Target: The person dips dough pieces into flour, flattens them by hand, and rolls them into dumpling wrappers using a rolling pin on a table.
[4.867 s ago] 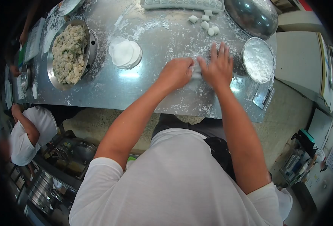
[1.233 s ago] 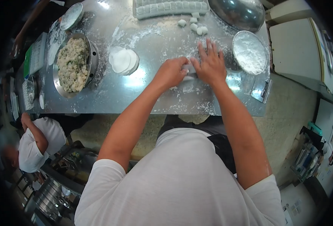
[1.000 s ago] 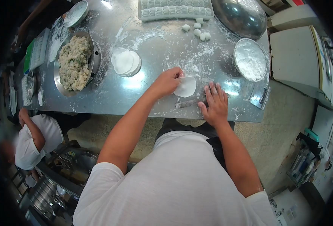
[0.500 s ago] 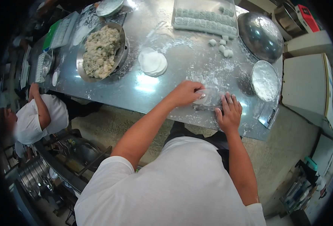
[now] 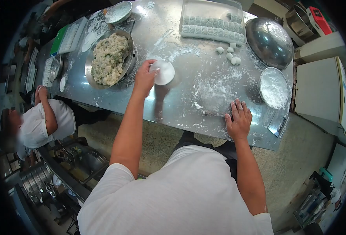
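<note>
My left hand (image 5: 144,78) pinches the edge of a thin round dough wrapper (image 5: 165,73), which hangs over the place of the wrapper stack; the stack itself is mostly hidden. My right hand (image 5: 240,119) lies with its fingers stretched out near the table's front edge, at the right end of a floured rod (image 5: 215,113) that looks like a rolling pin. Whether the palm presses on the rod I cannot tell. Loose flour (image 5: 212,90) is spread on the steel table just beyond the rod. Several small dough pieces (image 5: 231,55) lie farther back.
A bowl of flour (image 5: 274,88) and an upturned metal bowl (image 5: 270,43) stand right. A tray of dumplings (image 5: 213,34) is at the back. A large pan of filling (image 5: 110,58) stands left. Another person (image 5: 45,117) is beside the table's left end.
My left hand has moved left and away from me, carrying a wrapper from the floured spot to the wrapper stack. My right hand stays in about the same place.
</note>
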Tool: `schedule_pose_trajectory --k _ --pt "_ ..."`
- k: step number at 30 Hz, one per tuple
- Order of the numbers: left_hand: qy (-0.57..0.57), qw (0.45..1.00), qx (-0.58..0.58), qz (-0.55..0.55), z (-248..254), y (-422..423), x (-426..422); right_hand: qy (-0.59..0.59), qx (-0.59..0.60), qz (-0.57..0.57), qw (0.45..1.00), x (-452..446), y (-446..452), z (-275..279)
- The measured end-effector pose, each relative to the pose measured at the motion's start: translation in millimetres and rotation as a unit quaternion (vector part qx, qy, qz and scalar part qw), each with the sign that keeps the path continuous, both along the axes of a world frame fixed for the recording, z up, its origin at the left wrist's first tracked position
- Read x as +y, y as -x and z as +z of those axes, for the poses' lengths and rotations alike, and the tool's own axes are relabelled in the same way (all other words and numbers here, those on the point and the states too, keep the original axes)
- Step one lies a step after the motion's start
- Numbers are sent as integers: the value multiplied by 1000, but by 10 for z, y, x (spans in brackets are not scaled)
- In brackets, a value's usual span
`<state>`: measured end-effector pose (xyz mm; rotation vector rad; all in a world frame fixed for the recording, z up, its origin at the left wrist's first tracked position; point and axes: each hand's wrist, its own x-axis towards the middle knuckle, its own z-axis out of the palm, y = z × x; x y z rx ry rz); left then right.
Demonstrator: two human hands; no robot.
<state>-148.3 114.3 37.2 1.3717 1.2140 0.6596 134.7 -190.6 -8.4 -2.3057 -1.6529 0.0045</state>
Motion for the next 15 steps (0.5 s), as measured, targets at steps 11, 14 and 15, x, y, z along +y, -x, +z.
schedule_pose_trajectory --k 11,14,15 --pt "-317 922 130 -180 -54 -1518 -67 -3 19 -13 1000 -13 -8 17" --pt "-336 901 164 -220 -163 -2075 20 -14 25 -19 999 -4 3 25" --pt "-371 884 183 -218 -322 -2197 97 -10 31 -21 999 -5 10 42"
